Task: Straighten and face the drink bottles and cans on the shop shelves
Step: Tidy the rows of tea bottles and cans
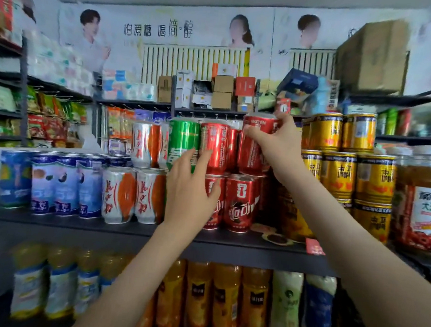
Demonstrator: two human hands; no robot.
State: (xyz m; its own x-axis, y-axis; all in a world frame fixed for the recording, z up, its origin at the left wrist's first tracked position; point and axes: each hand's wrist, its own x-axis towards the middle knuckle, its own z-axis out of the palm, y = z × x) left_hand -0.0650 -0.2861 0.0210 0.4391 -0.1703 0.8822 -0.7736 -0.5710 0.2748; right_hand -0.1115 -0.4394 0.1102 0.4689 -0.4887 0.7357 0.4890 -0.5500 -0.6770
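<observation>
The right hand [277, 142], just right of the frame's centre, is curled round the top red can [256, 124], thumb at its near side and fingers over the far side. The can sits tilted above the stacked red cans [241, 203], and the hand hides its lower edge, so I cannot tell whether it rests on the stack. The left hand [191, 187], lower and to the left, is open with its fingers spread. Its fingertips lie over the foot of the green can [183, 138] and a neighbouring red one. The palm covers most of a bottom-row can.

White-and-orange cans [118, 194] stand left of the hands, and blue cans [65, 186] further left. Gold cans [336, 171] are stacked three high at the right, beside a large jar [426, 203] cut off by the frame edge. All stand on a dark shelf [77, 226]. Below it, the tops of the orange bottles [225, 299] are hidden by the shelf edge, and the forearms cover some of them. Labels are blurred throughout.

Behind, further racks carry snack packets and small cartons. A cardboard box [372, 57] sits at the upper right, against a wall covered in posters [157, 29].
</observation>
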